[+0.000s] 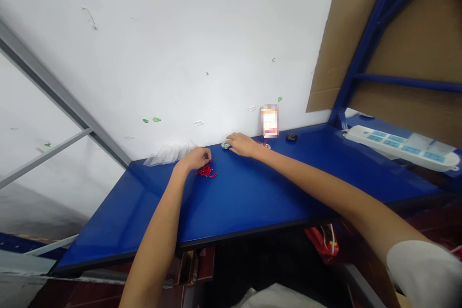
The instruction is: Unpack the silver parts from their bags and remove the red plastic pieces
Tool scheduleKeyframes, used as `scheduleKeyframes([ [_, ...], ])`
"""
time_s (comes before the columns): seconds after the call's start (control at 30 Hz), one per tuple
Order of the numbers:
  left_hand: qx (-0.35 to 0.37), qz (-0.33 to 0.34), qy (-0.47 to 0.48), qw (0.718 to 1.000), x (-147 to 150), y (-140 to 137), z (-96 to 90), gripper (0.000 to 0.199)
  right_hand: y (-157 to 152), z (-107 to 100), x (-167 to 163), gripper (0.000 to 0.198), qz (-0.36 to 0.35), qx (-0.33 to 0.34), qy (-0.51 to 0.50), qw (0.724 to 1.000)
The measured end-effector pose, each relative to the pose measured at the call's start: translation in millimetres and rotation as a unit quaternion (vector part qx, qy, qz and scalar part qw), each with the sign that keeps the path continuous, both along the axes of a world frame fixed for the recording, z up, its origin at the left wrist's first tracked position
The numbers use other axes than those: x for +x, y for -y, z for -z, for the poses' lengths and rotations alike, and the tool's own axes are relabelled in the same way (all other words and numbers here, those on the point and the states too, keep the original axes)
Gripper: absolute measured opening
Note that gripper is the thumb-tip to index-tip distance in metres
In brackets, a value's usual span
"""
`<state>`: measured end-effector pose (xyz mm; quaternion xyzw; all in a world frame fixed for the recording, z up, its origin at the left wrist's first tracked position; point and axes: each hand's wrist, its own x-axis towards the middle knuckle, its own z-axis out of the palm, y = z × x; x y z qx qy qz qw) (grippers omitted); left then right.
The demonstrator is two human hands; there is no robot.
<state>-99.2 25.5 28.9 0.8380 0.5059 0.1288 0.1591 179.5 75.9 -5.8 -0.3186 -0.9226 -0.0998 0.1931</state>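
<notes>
My left hand is closed in a pinch over a loose pile of small red pieces on the blue table. A bit of red shows at its fingertips. To the right, my right hand has its fingers curled over a small round silver piece near the wall. Its palm side is hidden. Just beyond the right wrist lies another silver piece with red bits standing on it, partly covered by the arm.
Clear plastic bags lie against the wall on the left. A blurred card leans on the wall, with a small black object beside it. A white power strip lies at right by the blue frame.
</notes>
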Motion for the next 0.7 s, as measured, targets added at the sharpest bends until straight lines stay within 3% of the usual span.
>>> scheduleKeyframes([
  [0.13, -0.015, 0.01, 0.061, 0.998, 0.2, 1.8, -2.0, 0.022, -2.4, 2.0, -6.3, 0.014, 0.02, -0.008, 0.004, 1.0],
  [0.3, 0.044, 0.022, 0.148, 0.988, 14.7, 6.2, -6.2, 0.014, 2.8, -6.8, 1.9, 0.019, 0.032, 0.008, -0.035, 0.999],
  [0.5, 0.003, -0.006, 0.372, 0.928, 45.0, 14.7, -7.5, 0.031, 32.1, -10.9, 30.6, 0.026, 0.045, -0.022, -0.107, 0.993],
  [0.7, -0.024, 0.018, 0.386, 0.922, 76.6, 30.6, -0.9, 0.031, 68.5, 2.6, 56.2, 0.025, -0.008, -0.099, -0.219, 0.971],
])
